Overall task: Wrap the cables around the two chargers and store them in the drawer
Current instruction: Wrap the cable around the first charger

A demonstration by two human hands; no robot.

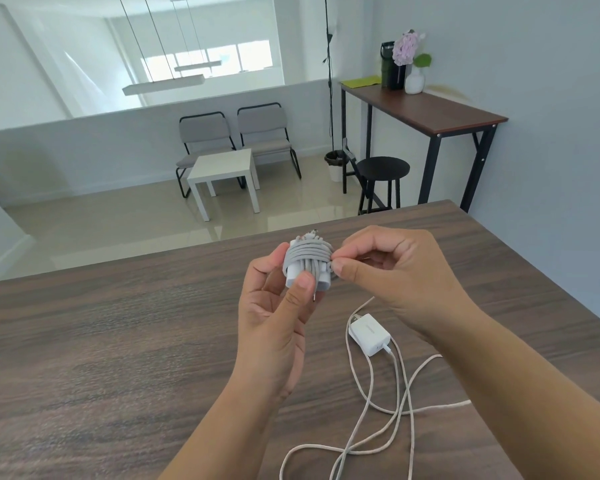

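**Grey coil nearly tied off, white charger still loose**

Grey cable is wound in many turns around the first charger, which is held up over the wooden table in the one head view. The left hand grips the bundle, thumb pressed on the front of the turns and fingers curled behind. The right hand pinches at the right edge of the coil with thumb and forefinger, apparently on the cable's last stretch; the plug tip itself seems to poke out at the top of the bundle, though it is too small to be sure.

The main risk, as I judge it, is the wrap springing open. The turns look stacked and uneven, and if the end is not tucked under a tight turn, the coil could loosen as soon as either hand lets go. Pulling hard to tuck it could also kink the cable near its connector.

The second charger lies flat on the table just below the right wrist, with its white cable sprawled in crossing loops toward the near edge. Those loops may knot when lifted, and a forearm could drag them off the table.

No drawer is visible, so where the chargers will be stored cannot be told.
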